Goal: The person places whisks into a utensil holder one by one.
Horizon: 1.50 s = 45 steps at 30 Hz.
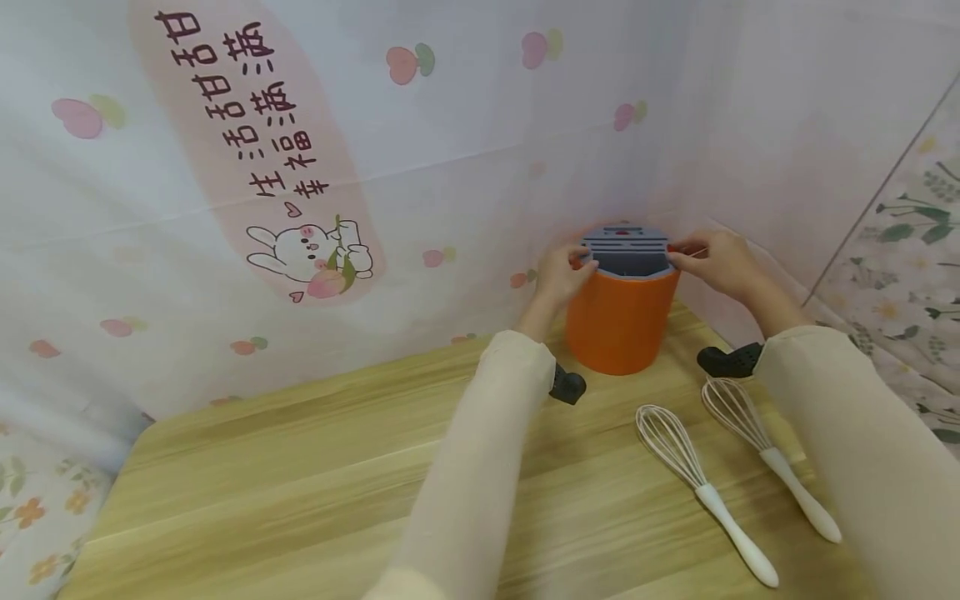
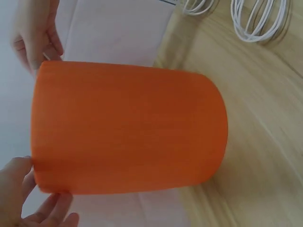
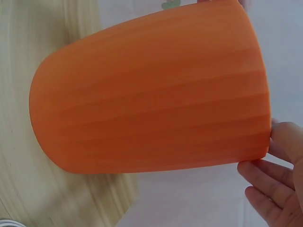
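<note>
Pinching the orange container (image 1: 621, 323) rim, seemingly, are left hand (image 1: 558, 275) and right hand (image 1: 722, 260); cloth (image 1: 450, 167) reads "生活甜甜 幸福满满".

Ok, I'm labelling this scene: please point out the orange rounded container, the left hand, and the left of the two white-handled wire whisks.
Orange rounded container (image 1: 621, 325): head view, front wall.
Left hand (image 1: 558, 277): head view, back of the hand.
Left white-handled wire whisk (image 1: 709, 498): head view, top of its handle.
</note>
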Available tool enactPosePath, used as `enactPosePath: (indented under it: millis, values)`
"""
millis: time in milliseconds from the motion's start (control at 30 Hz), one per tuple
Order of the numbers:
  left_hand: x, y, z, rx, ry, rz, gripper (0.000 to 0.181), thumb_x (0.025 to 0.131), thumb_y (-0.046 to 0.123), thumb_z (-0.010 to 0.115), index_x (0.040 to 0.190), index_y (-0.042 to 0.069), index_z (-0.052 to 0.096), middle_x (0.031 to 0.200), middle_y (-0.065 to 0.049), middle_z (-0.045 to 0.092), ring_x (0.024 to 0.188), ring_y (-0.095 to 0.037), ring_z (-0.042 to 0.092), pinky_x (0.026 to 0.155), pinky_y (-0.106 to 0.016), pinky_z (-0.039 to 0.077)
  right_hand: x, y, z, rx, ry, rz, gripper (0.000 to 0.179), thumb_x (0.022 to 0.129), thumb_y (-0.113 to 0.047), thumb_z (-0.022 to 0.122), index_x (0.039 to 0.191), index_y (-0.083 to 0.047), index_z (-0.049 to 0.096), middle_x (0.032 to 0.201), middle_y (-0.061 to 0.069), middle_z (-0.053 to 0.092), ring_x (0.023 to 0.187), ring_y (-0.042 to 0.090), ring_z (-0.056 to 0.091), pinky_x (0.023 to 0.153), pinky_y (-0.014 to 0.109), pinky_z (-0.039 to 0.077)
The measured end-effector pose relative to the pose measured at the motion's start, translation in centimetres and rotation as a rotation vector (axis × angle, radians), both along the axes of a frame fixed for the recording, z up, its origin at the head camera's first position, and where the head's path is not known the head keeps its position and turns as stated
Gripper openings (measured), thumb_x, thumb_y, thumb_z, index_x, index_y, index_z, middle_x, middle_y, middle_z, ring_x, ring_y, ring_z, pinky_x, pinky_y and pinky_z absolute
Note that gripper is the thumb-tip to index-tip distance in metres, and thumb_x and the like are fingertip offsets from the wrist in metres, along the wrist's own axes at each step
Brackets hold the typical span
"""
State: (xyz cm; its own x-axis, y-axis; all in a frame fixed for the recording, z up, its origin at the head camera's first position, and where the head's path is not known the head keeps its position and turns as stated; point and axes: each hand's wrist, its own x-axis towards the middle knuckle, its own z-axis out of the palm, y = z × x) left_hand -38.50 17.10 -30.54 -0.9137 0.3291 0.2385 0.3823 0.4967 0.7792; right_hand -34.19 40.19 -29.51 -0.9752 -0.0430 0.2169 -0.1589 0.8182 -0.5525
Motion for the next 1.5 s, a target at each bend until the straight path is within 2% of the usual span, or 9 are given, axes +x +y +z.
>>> enactPosePath:
  millis: [167, 333, 567, 700, 933, 1167, 1300, 1400, 1500]
  values:
    - [0.3, -0.9, -0.5, 0.099, 0.011, 0.006, 0.031, 0.089, 0.016, 0.062, 0.118, 0.005, 0.062, 0.112, -0.011, 0.060, 0.101, -0.020, 0.056, 0.083, -0.021, 0.046, 0.4, -1.2, 0.0, -0.034, 0.031, -0.022, 0.047, 0.091, -0.030, 0.056, 0.118, 0.008, 0.057, 0.115, 0.031, 0.054, 0.104, 0.044, 0.051, 0.087, 0.057, 0.039]
    - [0.8, -2.4, -0.7, 0.120, 0.022, 0.011, 0.032, 0.088, 0.019, 0.063, 0.117, 0.006, 0.063, 0.113, -0.010, 0.060, 0.102, -0.021, 0.058, 0.084, -0.024, 0.047, 0.9, -2.3, 0.0, -0.090, 0.008, -0.019, 0.050, 0.091, -0.034, 0.056, 0.121, 0.007, 0.055, 0.118, 0.031, 0.052, 0.107, 0.042, 0.049, 0.089, 0.056, 0.039]
    - [1.8, -4.9, -0.8, 0.113, 0.038, 0.022, 0.033, 0.086, 0.019, 0.065, 0.116, 0.005, 0.063, 0.113, -0.009, 0.061, 0.100, -0.020, 0.060, 0.082, -0.023, 0.049, 1.4, -4.6, 0.0, -0.085, -0.002, -0.002, 0.048, 0.091, -0.031, 0.057, 0.120, 0.006, 0.057, 0.116, 0.029, 0.055, 0.106, 0.042, 0.050, 0.089, 0.055, 0.040]
    - [2.5, -6.3, -0.9, 0.098, 0.036, 0.037, 0.033, 0.086, 0.019, 0.065, 0.116, 0.004, 0.063, 0.112, -0.010, 0.062, 0.098, -0.021, 0.060, 0.081, -0.023, 0.049, 1.7, -5.9, -0.3, -0.079, 0.019, 0.013, 0.044, 0.090, -0.028, 0.058, 0.117, 0.007, 0.059, 0.110, 0.028, 0.058, 0.103, 0.041, 0.053, 0.084, 0.052, 0.044]
    - [3.8, -8.9, -1.1, 0.096, 0.041, 0.033, 0.033, 0.085, 0.017, 0.066, 0.115, 0.003, 0.064, 0.111, -0.011, 0.062, 0.096, -0.022, 0.061, 0.079, -0.021, 0.049, 2.6, -8.1, -0.7, -0.065, 0.081, 0.039, 0.036, 0.088, -0.022, 0.062, 0.112, 0.005, 0.063, 0.106, 0.026, 0.061, 0.094, 0.038, 0.059, 0.069, 0.040, 0.051]
    - [5.2, -11.4, -1.2, 0.149, 0.035, 0.020, 0.033, 0.085, 0.016, 0.067, 0.115, 0.003, 0.063, 0.112, -0.011, 0.061, 0.097, -0.023, 0.061, 0.079, -0.023, 0.050, 3.6, -10.2, -0.5, -0.070, 0.069, 0.071, 0.036, 0.089, -0.022, 0.062, 0.113, 0.004, 0.063, 0.109, 0.025, 0.060, 0.093, 0.037, 0.060, 0.063, 0.031, 0.049]
    - [5.9, -13.0, -1.1, 0.132, 0.038, 0.011, 0.034, 0.085, 0.018, 0.066, 0.115, 0.003, 0.063, 0.112, -0.012, 0.061, 0.096, -0.024, 0.062, 0.079, -0.023, 0.050, 4.2, -11.6, -0.5, -0.074, 0.069, 0.084, 0.036, 0.089, -0.022, 0.062, 0.114, 0.005, 0.062, 0.108, 0.025, 0.061, 0.092, 0.036, 0.061, 0.058, 0.024, 0.047]
    - [6.5, -14.4, -0.9, 0.110, 0.025, 0.009, 0.035, 0.086, 0.019, 0.066, 0.116, 0.003, 0.062, 0.110, -0.012, 0.061, 0.096, -0.024, 0.062, 0.078, -0.025, 0.051, 4.6, -12.8, -0.5, -0.059, 0.076, 0.104, 0.038, 0.089, -0.024, 0.061, 0.114, 0.005, 0.062, 0.104, 0.025, 0.063, 0.089, 0.036, 0.062, 0.057, 0.024, 0.047]
    - [7.3, -15.8, -0.7, 0.104, 0.007, 0.020, 0.035, 0.085, 0.019, 0.066, 0.116, 0.003, 0.062, 0.105, -0.011, 0.062, 0.095, -0.024, 0.062, 0.077, -0.026, 0.051, 5.1, -14.0, -0.4, -0.044, 0.087, 0.126, 0.039, 0.089, -0.025, 0.061, 0.114, 0.005, 0.062, 0.100, 0.024, 0.064, 0.088, 0.034, 0.063, 0.060, 0.030, 0.050]
